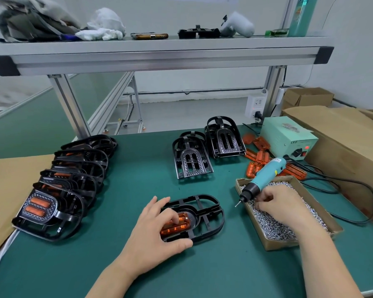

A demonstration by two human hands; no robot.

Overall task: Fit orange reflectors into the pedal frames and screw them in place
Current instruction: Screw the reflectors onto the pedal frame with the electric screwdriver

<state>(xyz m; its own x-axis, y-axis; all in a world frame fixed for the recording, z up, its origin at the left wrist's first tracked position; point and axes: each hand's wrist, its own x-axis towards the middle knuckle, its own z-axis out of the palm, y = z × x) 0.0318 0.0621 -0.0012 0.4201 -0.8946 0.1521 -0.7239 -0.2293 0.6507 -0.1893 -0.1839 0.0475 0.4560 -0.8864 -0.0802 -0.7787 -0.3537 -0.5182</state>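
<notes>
A black pedal frame [205, 220] lies flat on the green mat in front of me, with an orange reflector [178, 226] seated in its middle. My left hand [157, 231] grips the frame's near end, fingers pressing on the reflector. My right hand [282, 207] holds the teal electric screwdriver [265, 177], its bit pointing down-left, while its fingertips reach into the cardboard box of screws [289, 224].
A row of several frames with reflectors fitted [58, 190] leans at the left. Two stacks of bare frames [207, 151] stand behind. Loose orange reflectors [258, 155] lie by the green power unit [289, 138]. Cardboard boxes and cables fill the right side.
</notes>
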